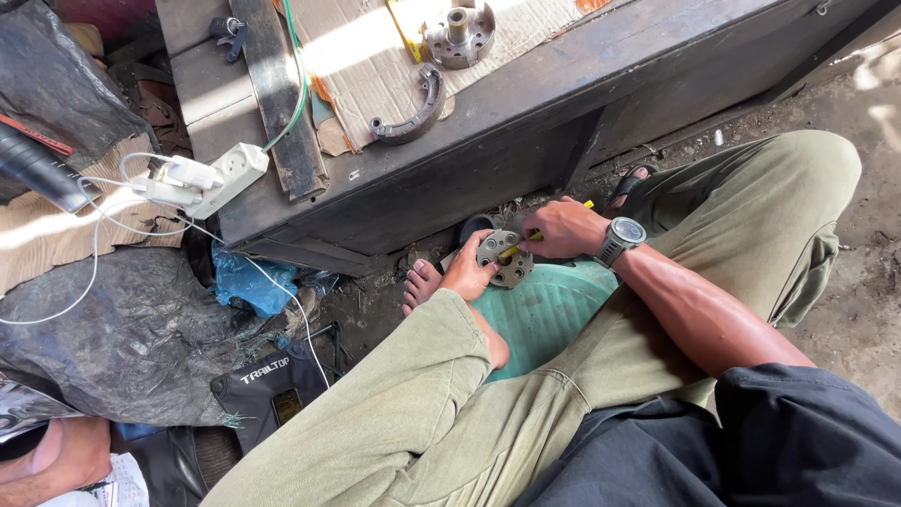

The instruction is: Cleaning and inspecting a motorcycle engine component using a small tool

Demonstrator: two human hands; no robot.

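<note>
Round metal plate [504, 258] on green stool [554, 310], left hand [466, 272] gripping it, right hand [563, 230] pinching yellow tool [519, 246], beside dark workbench [526, 131].

The person wears loose olive-green trousers [441, 394] with stitched seams and creased fabric, and a dark navy top [751, 441] whose short sleeve leaves the forearm bare. On one wrist sits a grey wristwatch [621, 238] with a round dark dial and a ribbed strap. The foot [419, 282] is bare.
</note>
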